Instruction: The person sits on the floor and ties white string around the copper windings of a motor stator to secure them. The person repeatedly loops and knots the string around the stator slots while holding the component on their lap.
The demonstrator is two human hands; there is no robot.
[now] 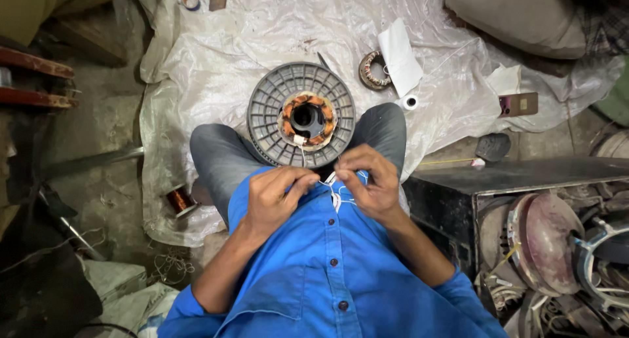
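Observation:
I sit on the floor with a large grey plastic spool [265,109] lying flat between my knees. On top of it rests a motor stator [306,118] with copper windings and a dark round bore. A thin white string [337,195] runs from the stator toward my chest. My left hand [275,194] pinches this string with fingers closed. My right hand [368,179] pinches it too, just to the right, and the two hands nearly touch above my blue shirt.
A white plastic sheet [216,56] covers the floor. On it lie a second stator [373,69], folded white paper [400,56], a small tape roll [410,102], a phone [517,104]. A copper wire spool [178,199] sits left. A black box [485,187] with motor parts stands right.

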